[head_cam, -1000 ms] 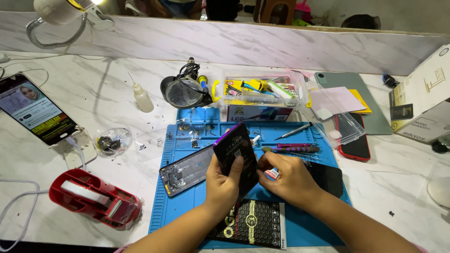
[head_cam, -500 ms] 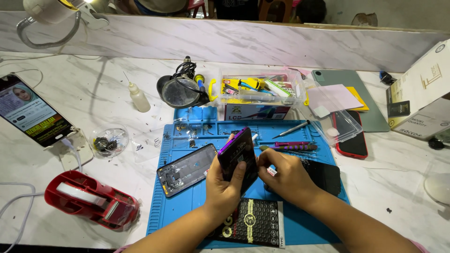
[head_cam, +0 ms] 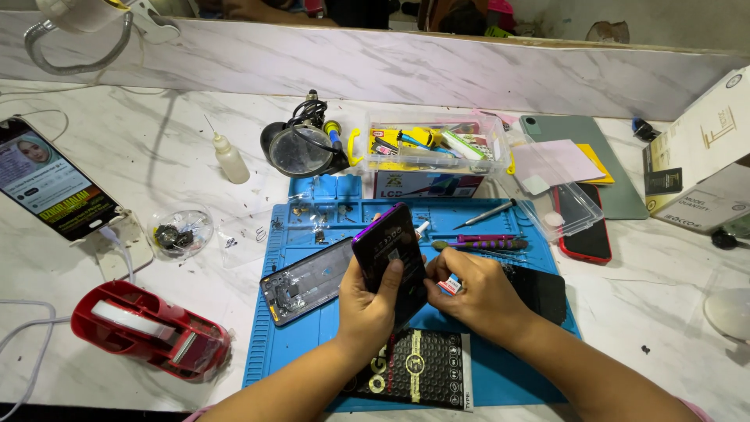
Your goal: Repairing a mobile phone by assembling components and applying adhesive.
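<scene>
While it stands tilted above the middle of a blue work mat (head_cam: 500, 375), a dark phone with a purple edge (head_cam: 388, 254) is gripped by the left hand (head_cam: 373, 309), whose fingers wrap its lower part with the thumb pressed flat on its face. The right hand (head_cam: 476, 289) sits just beside it, fingers curled narrow and pinching a small red-and-white object (head_cam: 449, 286) at the phone's right edge. An opened phone frame (head_cam: 306, 280) lies on the mat to the left, a black patterned pouch (head_cam: 418, 367) below the wrists and a dark panel (head_cam: 539, 291) behind the right hand. A purple-handled tool (head_cam: 488, 243) rests further back. Off the mat, a red tape dispenser (head_cam: 148, 332) and a lit phone (head_cam: 51, 187) occupy the marble table (head_cam: 156, 125), with a clear parts box (head_cam: 433, 148) behind.
</scene>
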